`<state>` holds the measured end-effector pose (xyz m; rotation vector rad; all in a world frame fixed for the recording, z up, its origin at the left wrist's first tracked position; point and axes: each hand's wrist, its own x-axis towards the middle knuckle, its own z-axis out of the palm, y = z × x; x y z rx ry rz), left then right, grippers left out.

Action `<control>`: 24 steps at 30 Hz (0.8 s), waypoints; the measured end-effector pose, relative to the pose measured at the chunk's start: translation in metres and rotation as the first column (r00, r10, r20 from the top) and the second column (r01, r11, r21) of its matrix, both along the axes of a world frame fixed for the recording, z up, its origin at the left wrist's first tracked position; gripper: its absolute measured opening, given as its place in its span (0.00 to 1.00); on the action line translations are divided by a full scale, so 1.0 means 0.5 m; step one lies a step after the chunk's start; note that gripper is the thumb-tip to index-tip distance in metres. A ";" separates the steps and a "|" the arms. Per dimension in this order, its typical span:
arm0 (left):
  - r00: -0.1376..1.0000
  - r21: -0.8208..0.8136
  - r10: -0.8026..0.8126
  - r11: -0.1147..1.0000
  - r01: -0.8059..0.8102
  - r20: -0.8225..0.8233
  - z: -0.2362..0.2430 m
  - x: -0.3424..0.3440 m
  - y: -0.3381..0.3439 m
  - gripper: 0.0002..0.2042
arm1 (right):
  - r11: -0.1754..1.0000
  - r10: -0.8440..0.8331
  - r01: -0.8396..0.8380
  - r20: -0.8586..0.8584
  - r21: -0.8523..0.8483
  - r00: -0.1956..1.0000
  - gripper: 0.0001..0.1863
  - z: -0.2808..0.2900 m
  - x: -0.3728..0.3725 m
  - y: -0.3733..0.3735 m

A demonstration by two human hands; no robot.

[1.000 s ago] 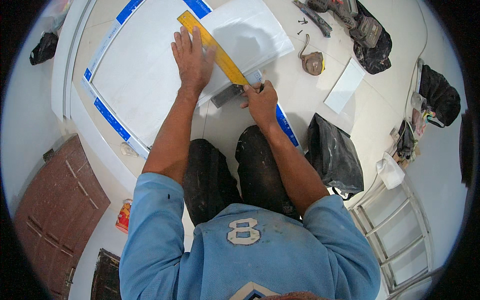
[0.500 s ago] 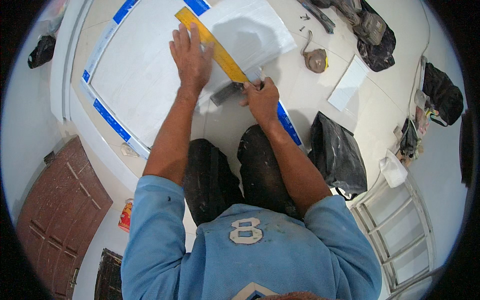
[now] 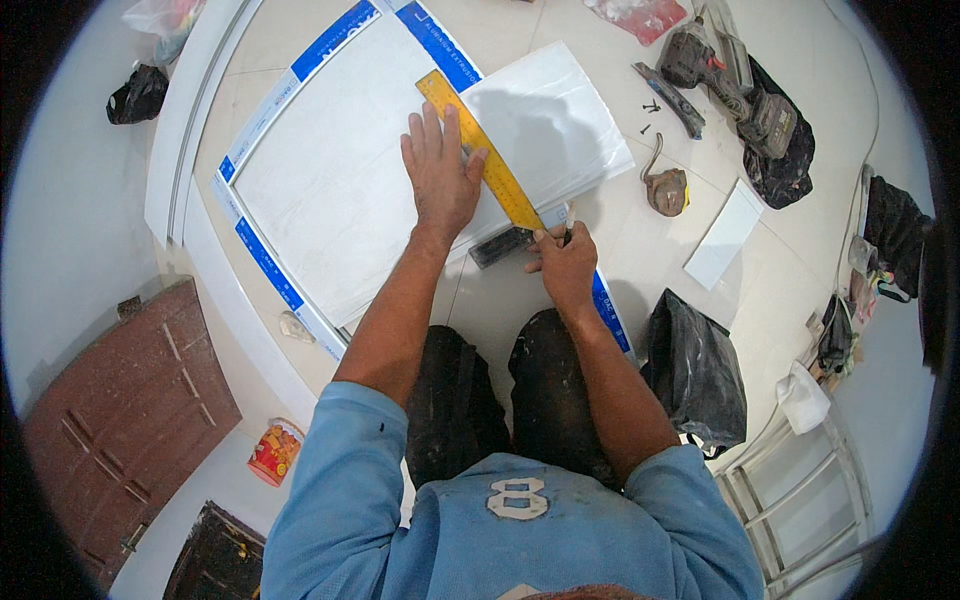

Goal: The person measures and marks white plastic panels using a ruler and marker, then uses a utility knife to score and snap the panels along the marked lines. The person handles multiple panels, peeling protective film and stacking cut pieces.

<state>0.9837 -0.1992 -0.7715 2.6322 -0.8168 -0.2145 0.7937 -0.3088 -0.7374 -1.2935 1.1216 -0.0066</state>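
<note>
A yellow ruler blade (image 3: 490, 160) lies slantwise across a white sheet (image 3: 560, 110). By its near end is a dark block (image 3: 500, 247), which looks like the handle of a try square. My left hand (image 3: 445, 180) rests flat on the white surface with its fingers stretched out, its fingertips and thumb against the blade. At the blade's near end, my right hand (image 3: 566, 268) is closed round a slim thing with a pale tip (image 3: 570, 212). The fingers hide most of that thing, so its kind does not show.
A white panel with blue-printed edging (image 3: 268, 262) lies beneath. To the right are a tape measure (image 3: 666, 190), a white offcut (image 3: 724, 235), a black bag (image 3: 695, 370), a cordless power tool (image 3: 765, 125) and several screws (image 3: 651, 107). A red bucket (image 3: 275, 452) stands at lower left.
The whole view has shifted, so things appear lower and farther right in the picture. Both hands keep about the same places along the yellow blade.
</note>
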 end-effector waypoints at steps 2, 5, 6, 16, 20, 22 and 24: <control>1.000 0.007 0.001 1.000 -0.001 -0.005 -0.001 -0.001 0.000 0.41 | 1.000 0.011 -0.011 -0.016 -0.002 1.000 0.10 -0.001 -0.001 -0.001; 1.000 0.024 -0.003 1.000 0.003 -0.004 -0.002 -0.001 -0.001 0.39 | 1.000 0.002 -0.002 -0.013 0.002 1.000 0.10 -0.002 0.000 -0.001; 1.000 0.023 -0.006 1.000 0.006 0.005 -0.002 0.000 -0.002 0.39 | 1.000 -0.006 0.006 -0.009 0.003 1.000 0.10 -0.003 0.000 0.000; 1.000 0.024 -0.009 1.000 0.009 0.003 -0.003 0.001 -0.001 0.39 | 1.000 0.016 -0.015 -0.031 0.012 0.999 0.10 -0.004 -0.001 -0.002; 1.000 0.059 -0.015 0.998 0.013 0.023 -0.001 0.004 -0.003 0.39 | 1.000 -0.002 0.002 0.006 0.006 1.000 0.11 -0.004 0.002 -0.002; 0.999 0.088 -0.027 0.996 0.024 0.034 -0.003 0.006 -0.001 0.39 | 1.000 -0.003 0.003 0.020 -0.012 1.000 0.11 -0.005 0.001 -0.001; 0.998 0.076 -0.030 0.997 0.026 0.050 -0.009 0.013 -0.003 0.41 | 1.000 0.013 -0.014 -0.040 -0.024 0.999 0.12 -0.007 -0.002 0.000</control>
